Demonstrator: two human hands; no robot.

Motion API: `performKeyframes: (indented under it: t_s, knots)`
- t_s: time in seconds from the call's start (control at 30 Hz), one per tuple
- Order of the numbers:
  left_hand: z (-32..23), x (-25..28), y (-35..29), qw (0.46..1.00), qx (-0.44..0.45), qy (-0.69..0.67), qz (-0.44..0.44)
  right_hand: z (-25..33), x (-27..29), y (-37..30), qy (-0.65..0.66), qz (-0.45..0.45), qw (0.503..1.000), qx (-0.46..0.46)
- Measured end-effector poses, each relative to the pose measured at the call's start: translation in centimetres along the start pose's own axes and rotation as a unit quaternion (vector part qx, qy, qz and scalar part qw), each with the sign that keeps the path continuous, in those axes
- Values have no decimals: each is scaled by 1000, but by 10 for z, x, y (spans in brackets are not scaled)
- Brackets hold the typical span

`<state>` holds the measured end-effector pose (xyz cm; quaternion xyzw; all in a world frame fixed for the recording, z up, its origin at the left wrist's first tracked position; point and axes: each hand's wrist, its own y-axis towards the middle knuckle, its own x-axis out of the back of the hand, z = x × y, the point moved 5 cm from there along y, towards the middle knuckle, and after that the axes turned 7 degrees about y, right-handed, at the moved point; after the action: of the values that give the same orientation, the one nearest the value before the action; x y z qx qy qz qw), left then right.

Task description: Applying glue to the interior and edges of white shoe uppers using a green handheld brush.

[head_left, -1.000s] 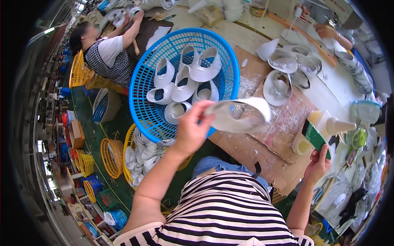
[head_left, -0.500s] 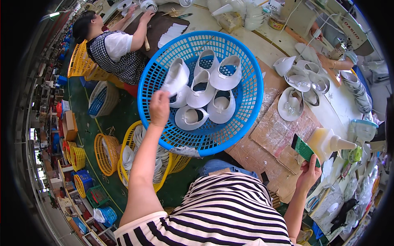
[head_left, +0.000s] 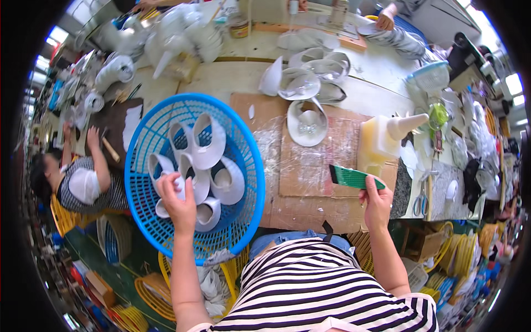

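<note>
Several white shoe uppers (head_left: 229,185) lie in a round blue plastic basket (head_left: 255,171) at my left. Over the basket is my left hand (head_left: 180,205), its thumb and fingers apart, empty and close above the uppers. My right hand (head_left: 378,202) grips a flat green brush (head_left: 355,178) with a black end, held level over the cardboard (head_left: 310,213). Just beyond that hand, a squat bottle (head_left: 371,145) with yellowish contents and a white nozzle stands on the board. One white upper (head_left: 307,123) lies at the cardboard's far edge, with clear plastic inside it.
More white uppers (head_left: 326,66) are piled beyond the cardboard on the worktable (head_left: 381,91). Scissors (head_left: 421,200) lie at the right. A co-worker (head_left: 83,182) sits at the far left, and another person's hand (head_left: 385,20) shows at the back. Yellow baskets (head_left: 229,282) stand below.
My left hand has let go of the white upper it held at the basket's left side, and its fingers have opened. The view has swung right. The brush stays in my right hand.
</note>
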<state>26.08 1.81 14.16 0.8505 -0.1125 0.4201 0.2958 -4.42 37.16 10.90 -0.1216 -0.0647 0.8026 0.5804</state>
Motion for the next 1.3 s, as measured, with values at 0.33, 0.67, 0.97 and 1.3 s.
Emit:
performKeyframes:
  t_s: [0.33, 0.67, 0.97, 1.3]
  knots:
    - [-177, -278, 121, 964, -219, -116, 95, -19, 22, -3, 23, -58, 997, -46]
    - [-94, -325, 221, 991, 24, -37, 127, -29, 82, -6, 21, -149, 986, -78]
    - [-169, -180, 90, 723, 132, -531, 421, -4, 122, 32, -298, -81, 938, 155]
    - [-174, -153, -39, 529, 267, -656, 468, -39, 139, 33, -29, -104, 994, 9]
